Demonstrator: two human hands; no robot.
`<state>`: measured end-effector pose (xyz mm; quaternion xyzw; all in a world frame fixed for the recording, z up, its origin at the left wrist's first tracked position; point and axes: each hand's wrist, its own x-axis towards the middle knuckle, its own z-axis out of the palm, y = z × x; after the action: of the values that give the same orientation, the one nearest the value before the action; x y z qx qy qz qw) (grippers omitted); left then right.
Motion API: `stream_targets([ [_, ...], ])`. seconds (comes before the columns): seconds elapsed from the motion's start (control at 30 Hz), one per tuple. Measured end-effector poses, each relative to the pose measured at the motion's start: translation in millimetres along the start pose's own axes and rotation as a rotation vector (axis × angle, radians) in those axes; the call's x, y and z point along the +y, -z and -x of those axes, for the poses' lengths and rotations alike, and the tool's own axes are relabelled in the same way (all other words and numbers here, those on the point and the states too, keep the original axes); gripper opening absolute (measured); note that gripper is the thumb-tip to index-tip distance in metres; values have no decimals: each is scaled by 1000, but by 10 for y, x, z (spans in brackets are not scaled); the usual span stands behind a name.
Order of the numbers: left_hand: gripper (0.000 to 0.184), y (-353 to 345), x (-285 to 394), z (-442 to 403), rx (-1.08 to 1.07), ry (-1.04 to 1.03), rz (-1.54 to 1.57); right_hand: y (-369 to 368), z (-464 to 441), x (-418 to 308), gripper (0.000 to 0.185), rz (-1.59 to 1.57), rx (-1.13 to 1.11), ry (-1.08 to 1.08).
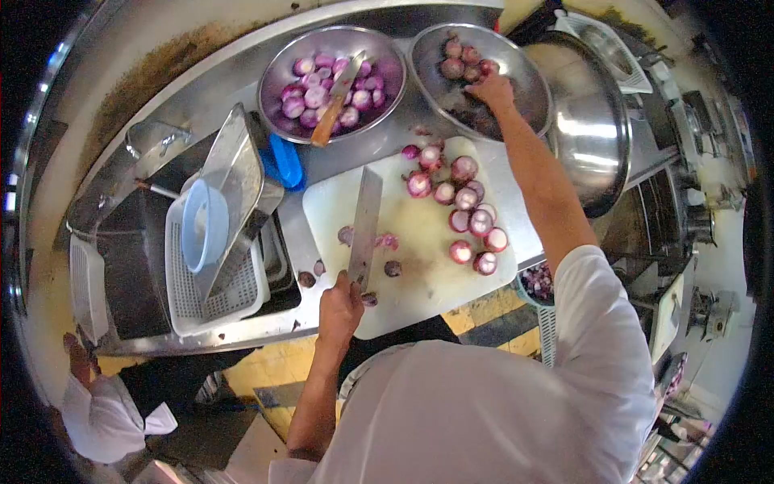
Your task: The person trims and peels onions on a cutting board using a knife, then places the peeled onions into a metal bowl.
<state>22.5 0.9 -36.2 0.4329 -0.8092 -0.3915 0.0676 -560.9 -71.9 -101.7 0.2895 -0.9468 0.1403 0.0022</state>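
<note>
My left hand [341,308] is closed around the handle of a cleaver [367,222], whose broad blade lies over the left part of a white cutting board [411,298]. My right hand [493,90] is inside the right steel bowl [528,97], fingers apart beside several unpeeled red onions [454,58]; it holds nothing I can see. Red onions with cut ends [466,199] cluster on the board's right side. Small cut-off ends [393,269] lie near the blade.
Peeled onions fill a second steel bowl [270,97], with a wooden-handled knife [329,121] across it. A large steel pot [584,137] stands right. Left are a white basket [218,319] and blue bowl [193,226]. A basket of peelings [536,282] sits below; another person [101,415] stands lower left.
</note>
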Motion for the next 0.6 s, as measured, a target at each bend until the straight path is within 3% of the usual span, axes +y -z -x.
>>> stream_targets([
  [0.13, 12, 51, 22, 35, 5, 12, 18, 27, -75, 6, 61, 33, -4, -6],
  [0.23, 13, 166, 95, 245, 15, -22, 12, 116, -56, 115, 55, 100, -265, 95],
  [0.3, 14, 339, 135, 448, -153, 38, 64, 418, 174, 135, 48, -853, -462, -117],
  [0.37, 14, 379, -1, 608, -239, 41, 34, 728, 363, 68, 39, -979, -525, -111],
  [0.43, 16, 272, -228, 722, -297, -154, 77, 975, 708, -62, 39, -1240, -519, 34],
  [0.47, 18, 296, -220, 717, -382, -75, 27, 1057, 918, -127, 39, -1240, -524, 42],
  [0.53, 14, 195, -400, 638, -283, -110, 61, 1181, 1423, -268, 35, -1268, -557, 236],
  [0.57, 12, 170, -469, 583, -194, -148, 94, 1227, 1709, -366, 36, -1138, -551, 349],
  [0.6, 14, 217, -454, 516, -214, -45, 50, 1270, 2002, -486, 38, -1004, -543, 458],
])
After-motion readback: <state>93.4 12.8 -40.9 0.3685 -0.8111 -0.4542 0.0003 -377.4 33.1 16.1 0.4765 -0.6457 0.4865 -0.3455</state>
